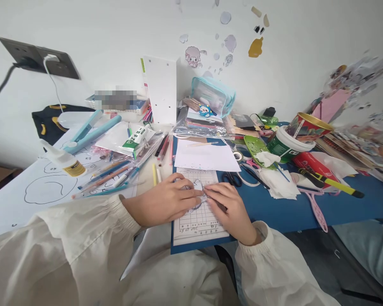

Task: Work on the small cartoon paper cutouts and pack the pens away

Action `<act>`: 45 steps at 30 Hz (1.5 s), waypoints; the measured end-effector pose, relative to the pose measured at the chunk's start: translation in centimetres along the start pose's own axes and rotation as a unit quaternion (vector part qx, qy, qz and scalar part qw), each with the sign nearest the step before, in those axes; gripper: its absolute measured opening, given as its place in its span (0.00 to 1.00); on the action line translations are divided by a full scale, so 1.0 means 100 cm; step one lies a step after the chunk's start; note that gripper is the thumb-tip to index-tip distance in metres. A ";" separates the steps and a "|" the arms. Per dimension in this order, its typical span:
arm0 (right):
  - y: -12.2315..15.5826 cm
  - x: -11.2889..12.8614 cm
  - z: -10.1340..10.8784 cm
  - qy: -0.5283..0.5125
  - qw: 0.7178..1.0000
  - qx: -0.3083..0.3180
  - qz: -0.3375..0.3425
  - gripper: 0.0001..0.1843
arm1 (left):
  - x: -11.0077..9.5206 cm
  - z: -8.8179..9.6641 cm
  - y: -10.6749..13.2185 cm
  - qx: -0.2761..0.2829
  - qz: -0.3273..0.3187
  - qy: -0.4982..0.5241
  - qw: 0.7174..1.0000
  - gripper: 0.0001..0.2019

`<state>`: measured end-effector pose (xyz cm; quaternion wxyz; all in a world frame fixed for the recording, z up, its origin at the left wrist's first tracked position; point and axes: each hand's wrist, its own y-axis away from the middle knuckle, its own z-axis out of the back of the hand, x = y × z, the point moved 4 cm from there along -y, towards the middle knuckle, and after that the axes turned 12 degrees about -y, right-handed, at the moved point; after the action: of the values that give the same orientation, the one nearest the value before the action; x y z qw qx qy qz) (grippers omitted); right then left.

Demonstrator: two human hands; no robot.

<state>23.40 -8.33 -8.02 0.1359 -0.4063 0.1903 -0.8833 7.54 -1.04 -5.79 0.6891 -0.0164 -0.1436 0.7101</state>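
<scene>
My left hand [165, 202] and my right hand [231, 210] meet over a gridded sheet of paper [197, 221] on a blue board [274, 208]. Both press with closed fingertips on a small paper cutout with a drawn outline [197, 187], which lies on the sheet. The fingers cover much of the cutout. White sleeves cover both my arms. A blank white sheet [207, 158] lies just beyond the gridded one.
Black-handled scissors [234, 177] lie right of my hands. A glue bottle [63, 159], several pens and pencils [114, 176], a light-blue tool [89, 129], a green cup [285, 146], tissues [280, 182], a yellow-and-black knife [334, 183], a pink comb-like tool [317, 210] and a pencil case [213, 95] crowd the desk. Another person's leg [366, 246] is at the right.
</scene>
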 end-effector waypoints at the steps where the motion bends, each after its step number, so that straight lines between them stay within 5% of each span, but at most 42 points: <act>1: 0.000 -0.001 0.001 -0.011 1.000 -0.010 -0.006 0.14 | 0.000 0.000 0.000 0.003 0.000 0.008 1.000 0.13; 5: 0.001 -0.006 0.009 -0.070 0.995 -0.066 -0.039 0.12 | 0.005 0.001 0.002 -0.017 0.022 0.069 0.997 0.13; 12: 0.000 -0.010 0.015 -0.099 0.985 -0.082 -0.113 0.10 | 0.022 0.009 0.009 -0.157 0.149 0.113 0.970 0.09; 24: -0.008 0.011 -0.004 0.076 0.992 -0.013 -0.104 0.13 | 0.014 -0.005 0.010 -0.076 0.199 0.115 0.970 0.23; 45: -0.026 -0.006 -0.010 -0.145 0.962 -0.048 -0.225 0.12 | 0.015 -0.013 0.011 -0.092 0.224 0.184 0.953 0.25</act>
<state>22.76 -5.58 -7.87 -0.0599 -0.5684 0.1139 -0.8126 6.69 0.64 -7.01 0.5227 -0.2416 -0.0723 0.8144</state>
